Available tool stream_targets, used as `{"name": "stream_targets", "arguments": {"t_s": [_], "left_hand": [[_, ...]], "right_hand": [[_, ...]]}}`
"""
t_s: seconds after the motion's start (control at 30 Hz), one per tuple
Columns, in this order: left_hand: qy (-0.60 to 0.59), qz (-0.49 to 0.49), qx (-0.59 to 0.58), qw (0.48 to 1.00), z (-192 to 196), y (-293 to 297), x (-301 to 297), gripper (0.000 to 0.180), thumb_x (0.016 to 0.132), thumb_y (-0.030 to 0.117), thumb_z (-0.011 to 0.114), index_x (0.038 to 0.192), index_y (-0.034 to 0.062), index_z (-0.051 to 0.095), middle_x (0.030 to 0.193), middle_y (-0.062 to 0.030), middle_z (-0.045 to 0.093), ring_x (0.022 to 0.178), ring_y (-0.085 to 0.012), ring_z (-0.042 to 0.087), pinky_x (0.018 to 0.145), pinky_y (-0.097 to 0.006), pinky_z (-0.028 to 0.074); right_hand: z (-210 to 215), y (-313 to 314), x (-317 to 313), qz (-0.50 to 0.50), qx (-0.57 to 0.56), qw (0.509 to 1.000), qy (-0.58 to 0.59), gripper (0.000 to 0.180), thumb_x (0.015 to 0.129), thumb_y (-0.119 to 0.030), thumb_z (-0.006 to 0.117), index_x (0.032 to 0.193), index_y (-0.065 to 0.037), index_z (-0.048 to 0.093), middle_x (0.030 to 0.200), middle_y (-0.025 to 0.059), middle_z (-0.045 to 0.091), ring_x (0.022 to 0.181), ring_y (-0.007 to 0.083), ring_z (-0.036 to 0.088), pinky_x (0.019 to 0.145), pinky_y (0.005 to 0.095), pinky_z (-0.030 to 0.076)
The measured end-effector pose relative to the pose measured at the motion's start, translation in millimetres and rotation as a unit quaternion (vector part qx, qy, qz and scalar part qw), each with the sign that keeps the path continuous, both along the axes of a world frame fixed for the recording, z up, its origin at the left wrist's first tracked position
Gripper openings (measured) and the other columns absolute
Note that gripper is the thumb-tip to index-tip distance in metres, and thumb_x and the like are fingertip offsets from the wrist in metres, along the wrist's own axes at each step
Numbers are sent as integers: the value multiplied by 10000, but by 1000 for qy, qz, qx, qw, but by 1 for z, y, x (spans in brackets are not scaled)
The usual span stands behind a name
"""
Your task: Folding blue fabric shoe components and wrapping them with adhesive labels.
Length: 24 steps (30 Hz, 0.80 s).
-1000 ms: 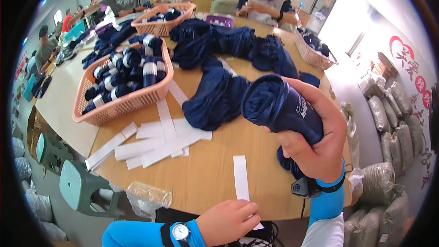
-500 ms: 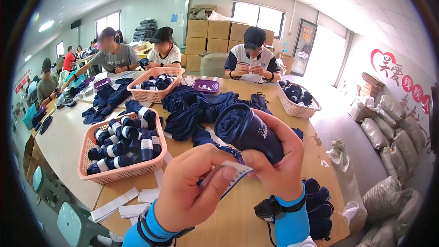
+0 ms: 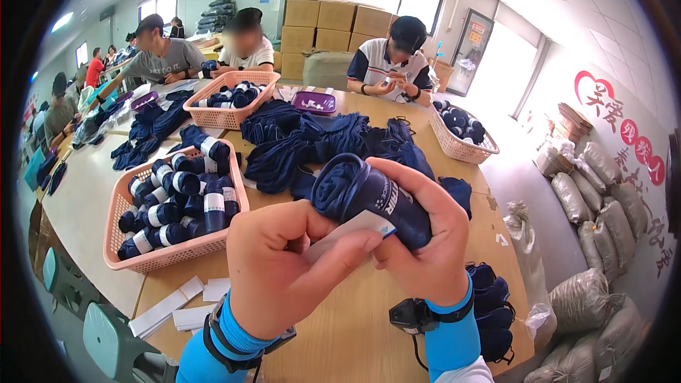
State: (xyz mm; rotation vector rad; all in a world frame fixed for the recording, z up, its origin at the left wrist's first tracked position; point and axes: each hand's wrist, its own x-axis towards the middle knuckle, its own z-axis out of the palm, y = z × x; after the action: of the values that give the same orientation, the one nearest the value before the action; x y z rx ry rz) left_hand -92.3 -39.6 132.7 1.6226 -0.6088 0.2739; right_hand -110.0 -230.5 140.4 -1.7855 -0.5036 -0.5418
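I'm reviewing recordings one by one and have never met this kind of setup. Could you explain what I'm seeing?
There is no robot here: these are a person's own bare hands. The view comes from a wide fisheye camera worn on the head, looking down, so straight edges bend near the rim. The picture's left is the person's left.

The right hand holds a navy cloth roll. The left hand pinches a white strip in front of it.

On the table are a pink basket of banded navy rolls, a pile of loose navy cloth and more white strips. Another person sits across the table.
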Motion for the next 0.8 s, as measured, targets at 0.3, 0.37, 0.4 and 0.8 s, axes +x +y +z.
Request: {"name": "stream_targets", "arguments": {"t_s": [0.3,0.37,0.4,0.8], "left_hand": [[20,-12,-38,999,-3,-1,7,294,814,183,921,757,-45,745,632,7,660,594,13,498,480,-195,348],[22,-15,-37,999,-7,-4,9,296,812,182,923,762,-51,748,646,-3,678,606,9,522,486,-193,368],[19,-13,-41,999,-7,-5,9,288,813,178,921,764,-49,752,658,-8,691,609,8,531,486,-193,371],[54,-91,-6,994,-7,3,23,233,900,155,839,1029,-22,758,888,-19,751,783,-31,615,663,-225,481]], "right_hand": [[-4,3,8,26,-29,998,-50,658,739,36,713,1389,7,616,1064,141,753,915,175,736,841,292,564],[-7,1,9,24,-40,997,-55,663,740,37,709,1395,7,612,1065,147,751,922,184,739,844,296,565],[-8,1,9,28,-33,998,-50,661,745,39,704,1398,8,610,1064,150,750,924,187,739,846,298,565],[-5,9,7,52,-16,998,-22,624,812,41,581,1436,44,565,1042,59,712,728,48,639,629,197,511]]}}
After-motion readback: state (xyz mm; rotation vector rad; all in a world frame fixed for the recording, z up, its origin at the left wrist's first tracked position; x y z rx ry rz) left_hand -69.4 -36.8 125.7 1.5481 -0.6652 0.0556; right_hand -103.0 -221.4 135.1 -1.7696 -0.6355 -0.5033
